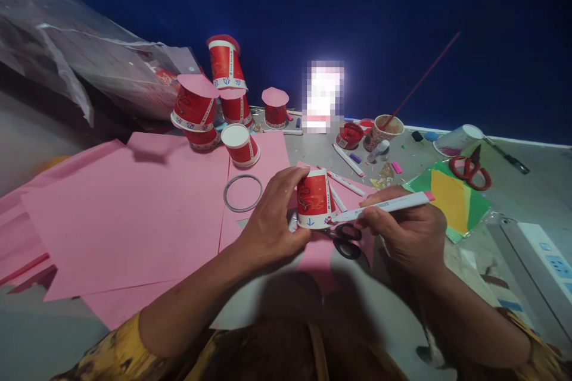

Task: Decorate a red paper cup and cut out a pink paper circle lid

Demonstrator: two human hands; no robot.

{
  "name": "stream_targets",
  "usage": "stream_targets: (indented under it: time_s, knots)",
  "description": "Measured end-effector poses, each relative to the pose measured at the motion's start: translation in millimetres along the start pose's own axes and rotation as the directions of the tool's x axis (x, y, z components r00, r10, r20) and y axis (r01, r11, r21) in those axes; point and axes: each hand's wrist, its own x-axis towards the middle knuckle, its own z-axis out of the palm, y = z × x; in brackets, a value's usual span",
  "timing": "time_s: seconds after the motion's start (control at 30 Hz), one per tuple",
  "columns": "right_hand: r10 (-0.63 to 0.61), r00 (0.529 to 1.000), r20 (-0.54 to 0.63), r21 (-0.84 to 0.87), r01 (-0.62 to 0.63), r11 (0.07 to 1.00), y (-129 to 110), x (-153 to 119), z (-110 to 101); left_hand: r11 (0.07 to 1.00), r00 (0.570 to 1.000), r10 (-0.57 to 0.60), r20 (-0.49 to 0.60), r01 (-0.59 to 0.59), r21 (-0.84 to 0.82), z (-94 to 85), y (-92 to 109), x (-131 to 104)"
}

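Observation:
Upside down in my left hand [274, 220] is a red paper cup [313, 197], gripped between thumb and fingers. Small blue and pink marks show on its white rim band. My right hand [404, 229] holds a white marker [388, 205] with a pink end, its tip touching the band near the lower right of the cup. Black-handled scissors [347, 240] lie just below the cup, partly hidden. Other markers [346, 183] rest behind it on pink paper. A red cup with a white top [241, 146] stands to the left, near a grey ring [243, 193].
Large pink sheets [179, 208] cover the left side. Stacked red cups [227, 65] stand at the back. A red jar [350, 136], a cup with a stick [388, 126], and red-handled scissors [471, 171] on green and yellow sheets are at right, beside a power strip [547, 256].

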Motion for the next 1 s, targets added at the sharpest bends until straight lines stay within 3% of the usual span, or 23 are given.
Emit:
stream_targets:
  time_s: [0.63, 1.0]
  knots:
    - [-0.065, 0.996, 0.054, -0.159, 0.073, 0.985, 5.0, -3.5, -1.8, 1.0, 1.0, 0.006, -0.018, -0.006, 0.007, 1.4, 1.3, 0.7]
    - [-0.06, 0.997, -0.042, -0.068, 0.057, 0.996, -1.8, 2.4, -5.4, 1.0, 1.0, -0.014, -0.014, 0.013, -0.012, 0.5, 2.1, 1.2]
